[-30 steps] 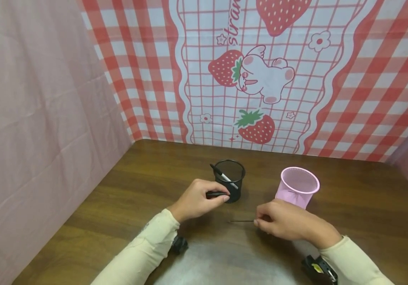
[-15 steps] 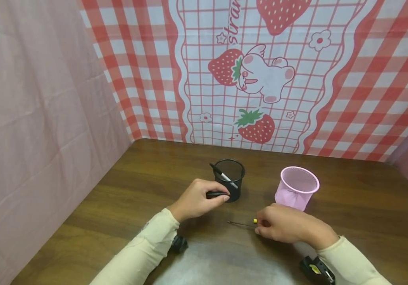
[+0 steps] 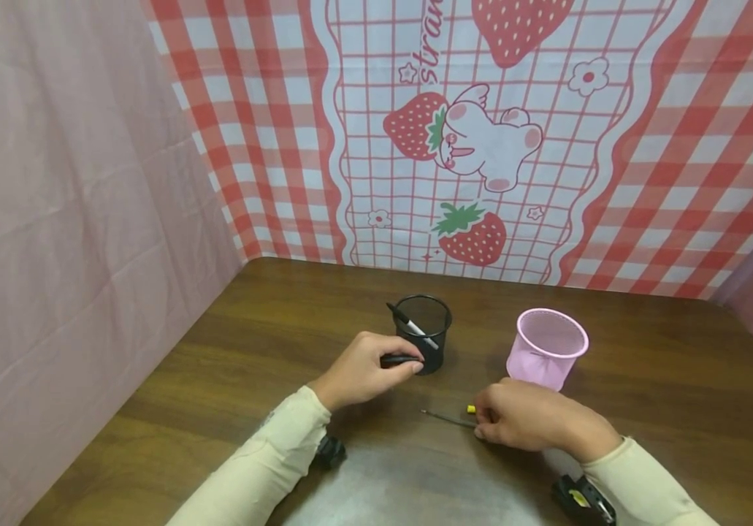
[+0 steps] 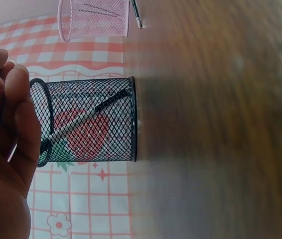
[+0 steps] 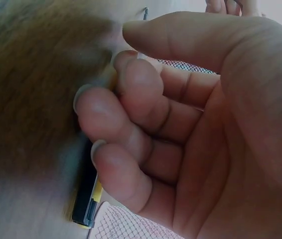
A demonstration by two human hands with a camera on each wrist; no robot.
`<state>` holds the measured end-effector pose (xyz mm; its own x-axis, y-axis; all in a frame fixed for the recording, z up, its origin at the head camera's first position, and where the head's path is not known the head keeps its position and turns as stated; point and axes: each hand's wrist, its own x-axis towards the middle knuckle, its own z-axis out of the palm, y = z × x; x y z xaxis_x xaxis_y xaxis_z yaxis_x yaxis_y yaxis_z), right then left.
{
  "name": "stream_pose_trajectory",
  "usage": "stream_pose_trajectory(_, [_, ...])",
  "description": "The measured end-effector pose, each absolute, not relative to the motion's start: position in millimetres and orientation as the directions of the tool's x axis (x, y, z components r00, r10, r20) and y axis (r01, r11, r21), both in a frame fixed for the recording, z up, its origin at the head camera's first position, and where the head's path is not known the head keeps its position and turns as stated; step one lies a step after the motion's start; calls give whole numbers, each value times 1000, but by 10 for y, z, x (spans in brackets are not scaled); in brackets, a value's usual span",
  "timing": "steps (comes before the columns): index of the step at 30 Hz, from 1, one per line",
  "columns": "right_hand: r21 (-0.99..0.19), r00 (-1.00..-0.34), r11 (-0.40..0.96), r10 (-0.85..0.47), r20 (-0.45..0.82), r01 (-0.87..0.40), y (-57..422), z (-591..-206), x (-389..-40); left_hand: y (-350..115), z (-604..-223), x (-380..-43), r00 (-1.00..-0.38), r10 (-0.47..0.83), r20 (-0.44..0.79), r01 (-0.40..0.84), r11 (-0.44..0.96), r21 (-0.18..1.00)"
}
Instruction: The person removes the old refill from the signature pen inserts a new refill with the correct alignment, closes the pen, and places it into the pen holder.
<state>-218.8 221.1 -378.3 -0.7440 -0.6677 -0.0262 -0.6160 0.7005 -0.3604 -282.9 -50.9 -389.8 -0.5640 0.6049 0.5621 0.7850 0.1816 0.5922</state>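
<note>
In the head view my left hand [image 3: 366, 369] pinches a black pen [image 3: 397, 359] before the black mesh pen cup [image 3: 432, 358]. A black-and-white marker [image 3: 415, 326] leans in that cup. My right hand [image 3: 524, 413] is low over the table with curled fingers, in front of the pink mesh pen cup [image 3: 537, 365]. A thin pen [image 3: 445, 417] runs from beside its thumb towards the left; I cannot tell whether the fingers grip it. By the forefinger shows the yellow end of a black-and-yellow tool [image 5: 87, 199], which is mostly hidden by the fingers in the right wrist view.
The brown wooden table [image 3: 271, 321] ends at a strawberry-print checked cloth [image 3: 376, 175] at the back. A pale pink curtain [image 3: 87, 219] borders the left side. Black devices sit under both wrists.
My right hand has shifted slightly right and nearer to me. The pen's near end has swung the same way while its tip stayed, and the yellow end has come into view. The left hand is still.
</note>
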Motion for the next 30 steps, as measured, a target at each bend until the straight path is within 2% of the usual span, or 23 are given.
stream_pose_trajectory(17, [-319, -768, 732, -640, -19, -602, 2204, -3767, -2175, -504, -3929, -2835, -529, 615, 585, 801, 134, 584])
stream_pose_trajectory(30, [-343, -803, 734, -584, 120, -586, 2305, -3618, -2201, -501, -3908, -2830, -528, 661, 533, 793, 159, 588])
